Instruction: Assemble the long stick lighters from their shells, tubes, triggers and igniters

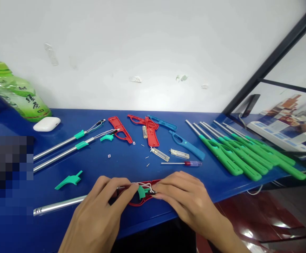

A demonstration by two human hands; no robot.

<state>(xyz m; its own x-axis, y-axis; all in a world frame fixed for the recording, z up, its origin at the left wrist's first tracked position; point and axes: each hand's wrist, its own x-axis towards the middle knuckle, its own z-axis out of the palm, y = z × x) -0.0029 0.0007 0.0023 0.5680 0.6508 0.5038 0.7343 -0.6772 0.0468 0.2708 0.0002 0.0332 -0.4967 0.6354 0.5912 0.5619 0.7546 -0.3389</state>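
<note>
Near the table's front edge lies a red half casing of a long-necked lighter (137, 203), with a green trigger (142, 192) and thin white wires (149, 185) in it. My left hand (102, 202) has its fingers closed on the casing's left part, where the silver tube (60, 205) runs out to the left. At the other end my right hand (187, 195) grips the casing, its fingertips by the wires and a small black part. My fingers and palms hide much of the casing. A loose green trigger (69, 180) lies to the left.
Silver tubes (56, 147) with wires lie left. Red casing pieces (151, 133), a blue casing half (188, 144), clear fuel tanks (160, 154) and a screwdriver (192, 163) lie behind my hands. Several green lighters (223, 158) are at right; a bottle (21, 93) and white case (46, 124) at left.
</note>
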